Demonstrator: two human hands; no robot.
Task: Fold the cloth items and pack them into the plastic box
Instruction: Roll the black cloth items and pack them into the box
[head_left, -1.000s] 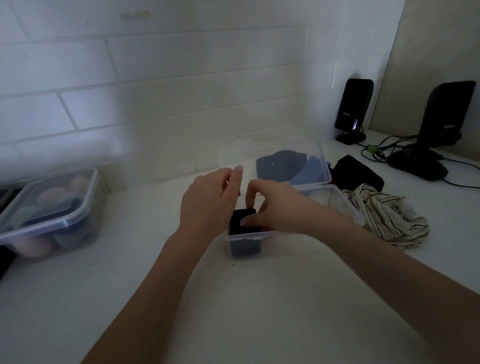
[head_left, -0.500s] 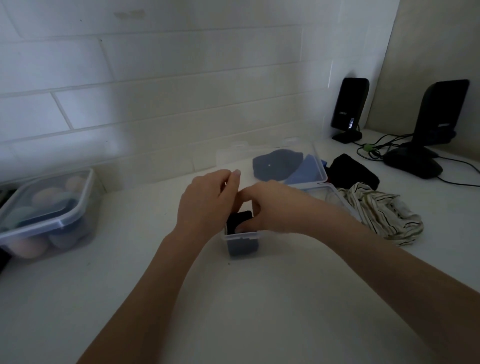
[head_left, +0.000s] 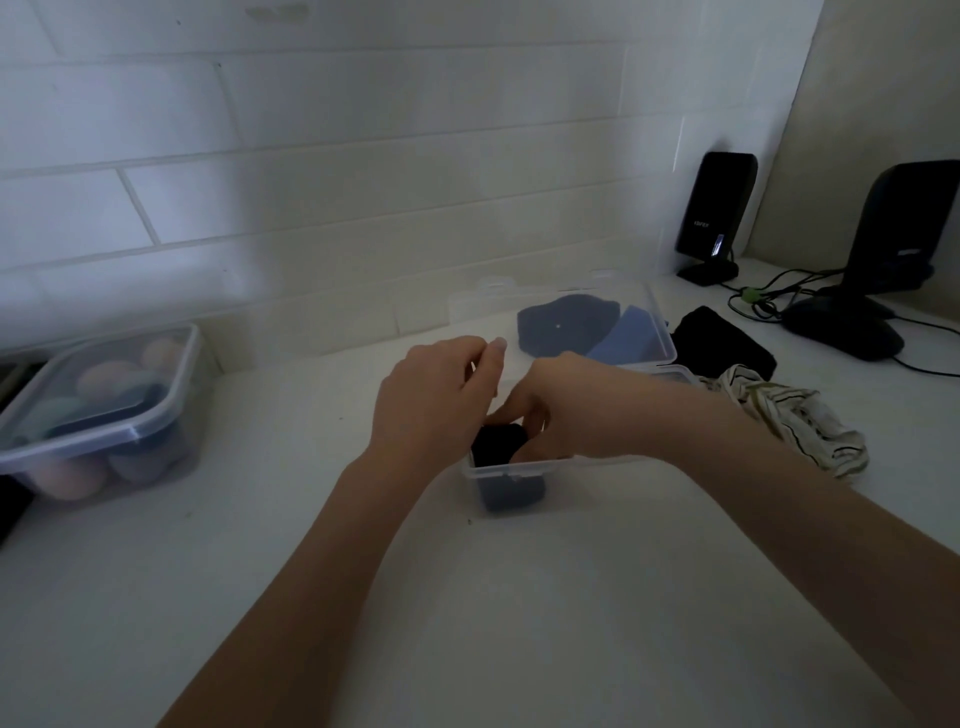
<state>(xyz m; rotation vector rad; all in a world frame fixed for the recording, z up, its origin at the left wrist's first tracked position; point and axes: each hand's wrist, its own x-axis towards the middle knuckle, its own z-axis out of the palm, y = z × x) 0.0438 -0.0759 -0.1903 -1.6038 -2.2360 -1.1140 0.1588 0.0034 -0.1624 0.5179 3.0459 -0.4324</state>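
A small clear plastic box (head_left: 519, 470) stands mid-counter with a dark folded cloth (head_left: 496, 447) at its left end. My right hand (head_left: 561, 410) reaches into the box, its fingers curled down onto that cloth and pinching it. My left hand (head_left: 431, 400) is at the box's left wall with the thumb up and the fingers bent over the rim; the fingertips are hidden. Behind the box, a navy cloth (head_left: 566, 322) and a light blue cloth (head_left: 623, 338) lie in a clear lid or tray (head_left: 660, 322). A black cloth (head_left: 722, 343) and a striped cloth (head_left: 789, 421) lie to the right.
A lidded clear container (head_left: 104, 410) of round pastel items sits at the far left. Two black speakers (head_left: 717, 218) (head_left: 904, 244) and their cables (head_left: 763, 301) occupy the back right corner. A white tiled wall runs close behind the counter.
My right hand has sunk deeper into the box, pushing the dark cloth down. My left hand has closed in against the box's left wall.
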